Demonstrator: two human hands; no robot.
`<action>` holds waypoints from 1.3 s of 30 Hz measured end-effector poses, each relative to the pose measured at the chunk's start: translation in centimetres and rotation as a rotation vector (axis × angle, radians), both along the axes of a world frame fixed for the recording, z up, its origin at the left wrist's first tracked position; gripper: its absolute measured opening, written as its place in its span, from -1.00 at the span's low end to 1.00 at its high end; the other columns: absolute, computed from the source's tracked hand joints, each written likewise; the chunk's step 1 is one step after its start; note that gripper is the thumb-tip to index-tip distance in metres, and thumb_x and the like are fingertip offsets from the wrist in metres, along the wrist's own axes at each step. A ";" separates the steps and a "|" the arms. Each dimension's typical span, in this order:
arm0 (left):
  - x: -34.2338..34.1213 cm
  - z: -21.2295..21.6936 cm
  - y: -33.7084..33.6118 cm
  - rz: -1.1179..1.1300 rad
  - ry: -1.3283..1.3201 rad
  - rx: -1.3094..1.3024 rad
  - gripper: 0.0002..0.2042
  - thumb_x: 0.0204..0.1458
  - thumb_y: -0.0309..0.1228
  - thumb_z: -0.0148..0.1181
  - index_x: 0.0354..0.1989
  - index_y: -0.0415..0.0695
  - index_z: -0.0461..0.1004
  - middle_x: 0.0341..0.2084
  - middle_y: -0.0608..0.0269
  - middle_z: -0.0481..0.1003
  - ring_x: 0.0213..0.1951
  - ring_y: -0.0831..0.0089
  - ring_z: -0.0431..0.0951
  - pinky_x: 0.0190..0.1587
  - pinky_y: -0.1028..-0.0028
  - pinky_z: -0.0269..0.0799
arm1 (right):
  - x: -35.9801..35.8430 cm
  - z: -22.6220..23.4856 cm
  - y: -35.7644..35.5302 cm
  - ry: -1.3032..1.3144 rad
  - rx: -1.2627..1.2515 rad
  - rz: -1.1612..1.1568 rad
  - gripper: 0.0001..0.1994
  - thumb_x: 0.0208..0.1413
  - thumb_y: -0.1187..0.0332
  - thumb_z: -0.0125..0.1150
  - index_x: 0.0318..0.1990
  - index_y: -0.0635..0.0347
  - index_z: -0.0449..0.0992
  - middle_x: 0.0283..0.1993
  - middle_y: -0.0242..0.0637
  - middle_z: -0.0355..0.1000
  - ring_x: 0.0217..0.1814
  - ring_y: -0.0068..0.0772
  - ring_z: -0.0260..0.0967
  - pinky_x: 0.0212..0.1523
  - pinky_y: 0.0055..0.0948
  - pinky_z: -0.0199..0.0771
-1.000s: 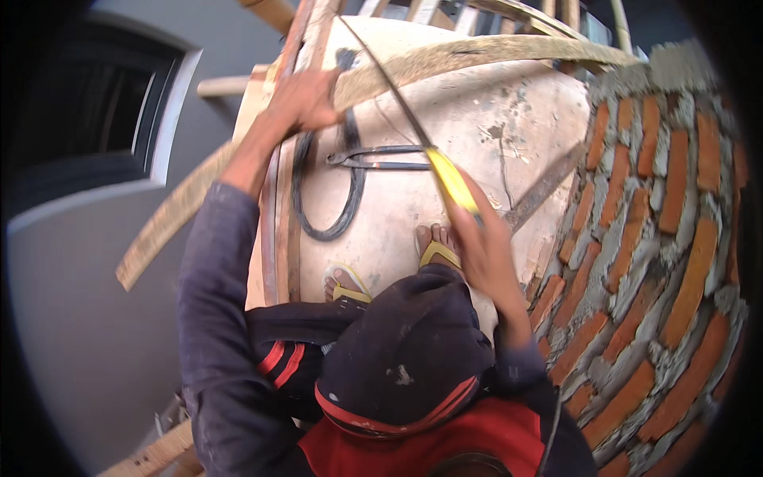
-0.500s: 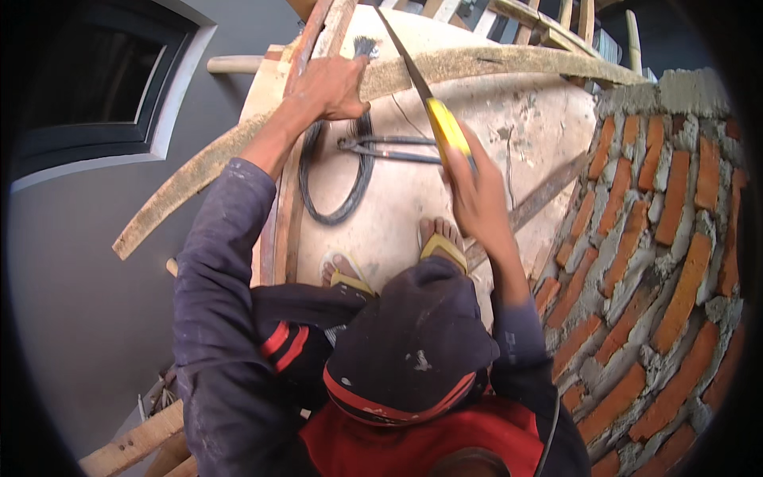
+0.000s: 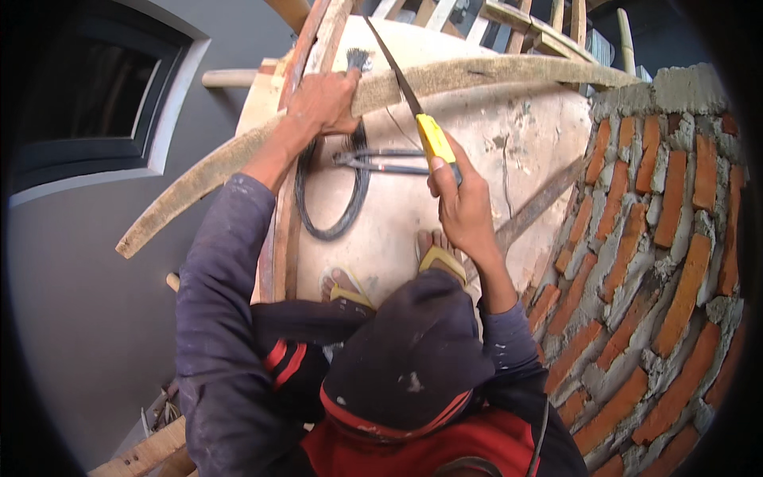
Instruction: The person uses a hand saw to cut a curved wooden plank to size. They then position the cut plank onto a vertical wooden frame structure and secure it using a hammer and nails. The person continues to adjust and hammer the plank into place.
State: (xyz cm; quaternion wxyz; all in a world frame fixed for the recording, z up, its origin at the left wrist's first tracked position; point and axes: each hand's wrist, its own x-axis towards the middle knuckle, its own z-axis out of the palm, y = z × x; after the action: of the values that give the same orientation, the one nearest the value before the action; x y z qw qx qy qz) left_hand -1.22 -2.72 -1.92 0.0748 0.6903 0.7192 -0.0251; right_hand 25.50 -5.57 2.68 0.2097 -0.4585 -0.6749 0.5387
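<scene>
A long wooden plank (image 3: 509,70), curved in this view, lies across the board in front of me. My left hand (image 3: 324,103) is closed on it left of the middle, thumb toward the right. My right hand (image 3: 467,203) grips the yellow and dark handle of a handsaw (image 3: 435,140). Its narrow dark blade slants up and left across the plank; I cannot tell how deep its teeth sit. On the board below the plank lies a coil of dark wire (image 3: 362,187), partly hidden by plank and left hand. Long-handled pincers (image 3: 389,168) lie over the coil, under the saw handle.
A brick wall (image 3: 636,270) with rough mortar runs down the right side. On the left are a grey wall (image 3: 87,318) and a dark-framed window (image 3: 95,87). My sandalled feet (image 3: 439,253) stand on the pale board (image 3: 381,238). Timber slats (image 3: 540,36) fill the far side.
My right hand has drawn the saw back toward me, with the blade still across the plank. My left hand keeps its hold on the plank. The view has shifted slightly.
</scene>
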 end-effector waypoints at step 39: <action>-1.2 1.2 0.4 0.015 -0.159 -0.053 -0.31 -0.33 -0.26 0.20 0.07 -0.37 0.34 -0.28 -0.37 0.49 -0.16 -0.19 0.50 -0.03 0.12 0.40 | 10.7 5.3 -7.9 -0.027 -0.181 0.015 -0.53 0.23 0.40 -0.02 0.28 0.28 0.19 0.11 0.08 0.39 0.18 -0.01 0.36 0.18 -0.32 0.27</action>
State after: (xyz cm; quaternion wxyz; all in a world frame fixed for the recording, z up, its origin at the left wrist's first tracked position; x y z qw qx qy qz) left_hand -2.37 -2.30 -0.76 0.1499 0.6826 0.7152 0.0113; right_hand 36.25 -13.49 8.02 0.1545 -0.4778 -0.6295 0.5929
